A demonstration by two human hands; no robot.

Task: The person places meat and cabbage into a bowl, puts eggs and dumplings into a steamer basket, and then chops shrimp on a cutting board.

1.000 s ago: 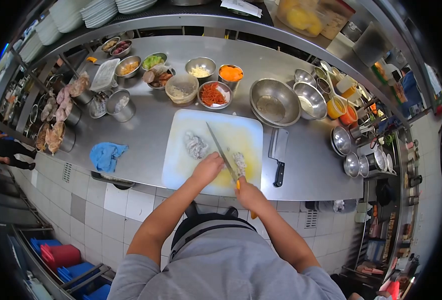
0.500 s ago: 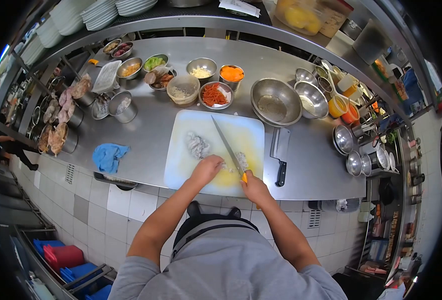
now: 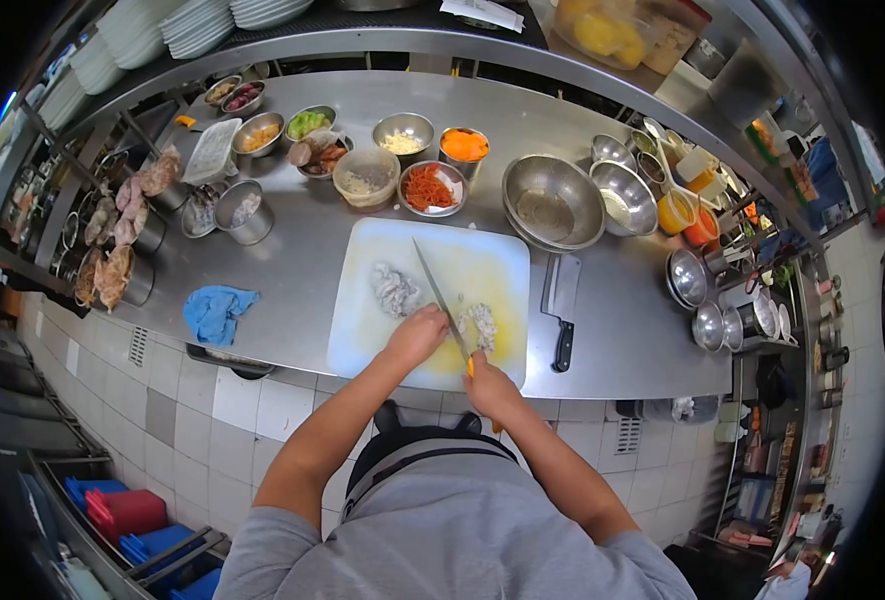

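Note:
On the white, yellow-stained cutting board (image 3: 358, 345) my right hand (image 3: 491, 388) grips a long knife (image 3: 436, 285) by its yellow handle. The blade slants away to the upper left, close against the fingertips of my left hand (image 3: 420, 335). Those fingers are curled down on the board, and whatever they hold is hidden under them. Just beyond my left hand lies a heap of glossy grey-white raw pieces (image 3: 395, 288). Right of the blade is a smaller pile of finely chopped pale bits (image 3: 481, 325).
Beyond the board stand a bowl of orange-red shreds (image 3: 429, 188), a tub (image 3: 367, 178) and large steel bowls (image 3: 553, 202). A cleaver (image 3: 562, 310) lies right of the board, a blue cloth (image 3: 220, 314) to its left. A shelf (image 3: 363, 44) spans the back.
The knife and my right hand have shifted left, bringing the blade beside my left fingers. The chopped pile shows more fully. A person at the far left has gone from view.

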